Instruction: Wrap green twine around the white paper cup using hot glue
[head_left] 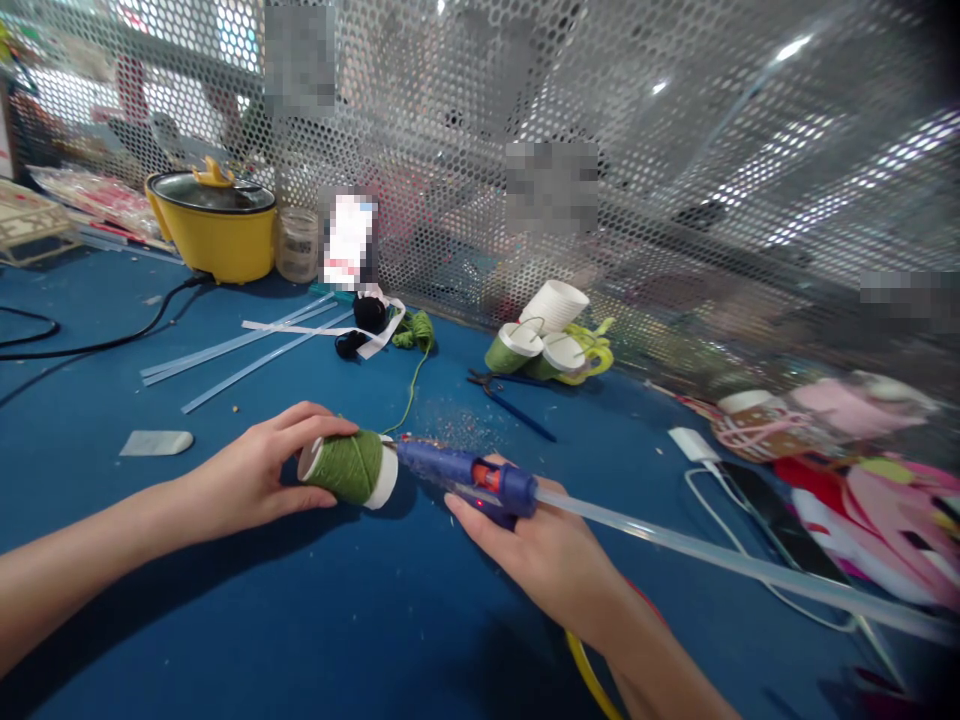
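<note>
My left hand [274, 460] grips a small white paper cup wound with green yarn [351, 466], which lies on its side with its white rim toward the right. Wrapped round the handle of a blue hot glue gun [442, 462] is my right hand [551, 535]. The gun's nozzle meets or nearly meets the cup near its rim; exact contact is hard to make out. A long clear glue stick [675, 540] sticks out of the gun's back. From the cup, a green strand runs back to a small heap of green yarn [415, 328].
Pliers [517, 405] lie behind the glue gun, near several white and green-wrapped cups [555, 305]. Loose glue sticks [240, 345] lie at left. A yellow electric pot [214, 230] stands by the perforated metal screen [450, 120]. A phone with a cable [780, 520] lies right.
</note>
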